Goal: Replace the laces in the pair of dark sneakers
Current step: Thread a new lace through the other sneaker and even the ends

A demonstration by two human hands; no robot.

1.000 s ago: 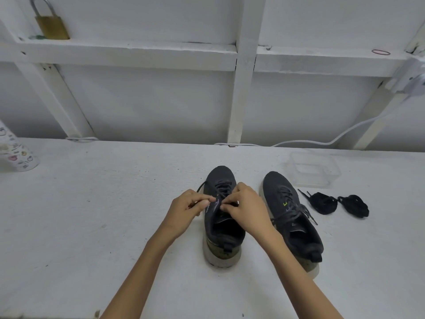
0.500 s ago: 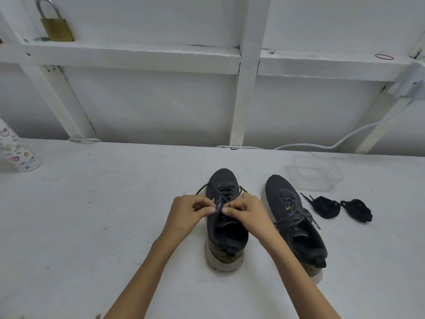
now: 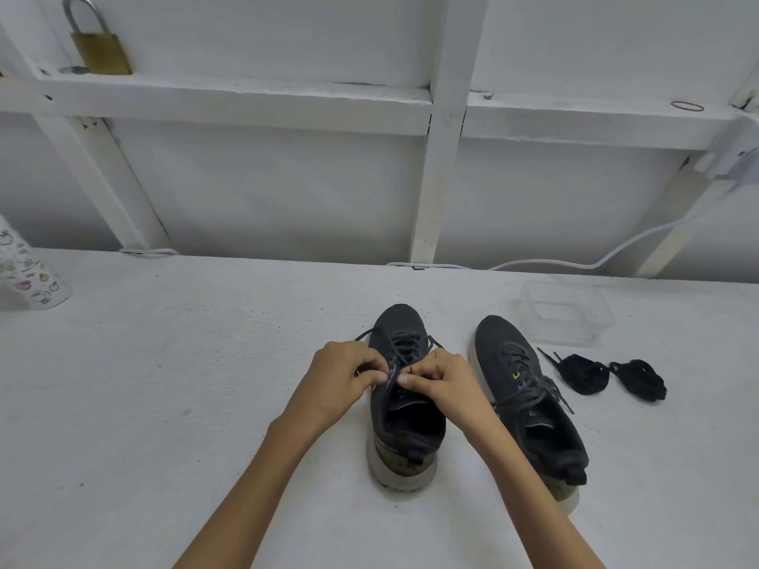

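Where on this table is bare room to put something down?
The table is bare and wide between the left shoe and the patterned bottle. Right of the right shoe is crowded: two lace bundles and a clear box lie there.

The left hand [image 3: 341, 379] and right hand [image 3: 445, 386] meet at the lace [image 3: 404, 347] of one sneaker [image 3: 404, 429] on the surface [image 3: 164, 404]. Just right of the right hand stands the second sneaker [image 3: 530, 400]. Farther right lie two lace bundles [image 3: 583, 373], with a container [image 3: 566, 316] behind them. Far left of the left hand stands a bottle [image 3: 28, 277], and a padlock [image 3: 100, 49] sits on the shelf [image 3: 246, 96] behind.
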